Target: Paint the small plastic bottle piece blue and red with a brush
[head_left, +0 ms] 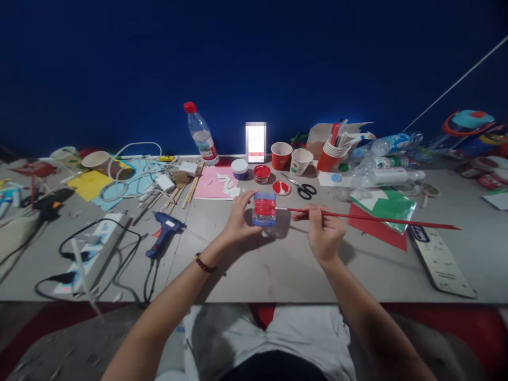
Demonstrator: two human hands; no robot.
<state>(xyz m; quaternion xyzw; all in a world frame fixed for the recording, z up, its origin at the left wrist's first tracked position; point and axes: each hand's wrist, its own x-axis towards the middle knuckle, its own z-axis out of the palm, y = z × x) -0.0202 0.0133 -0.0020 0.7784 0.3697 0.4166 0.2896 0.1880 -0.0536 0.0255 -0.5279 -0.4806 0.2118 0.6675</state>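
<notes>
In the middle of the head view my left hand [238, 219] grips a small clear plastic piece [264, 218] with blue ends and a red painted band; it looks like cut bottle parts. My right hand [325, 233] is closed round a long red paintbrush [369, 217], whose tip touches or nearly touches the red band. Just beyond stands an open jar of red paint [262, 173]. A round lid smeared with red [281, 188] lies beside it, close to black-handled scissors [305, 189].
A blue glue gun [165, 233] and a power strip [89, 256] with cords lie left. At the back are a water bottle [201, 135], a white-lidded jar [239, 169] and paper cups [281, 154]. Plastic bottles [391, 159], green paper [387, 206] and a phone [440, 259] lie right.
</notes>
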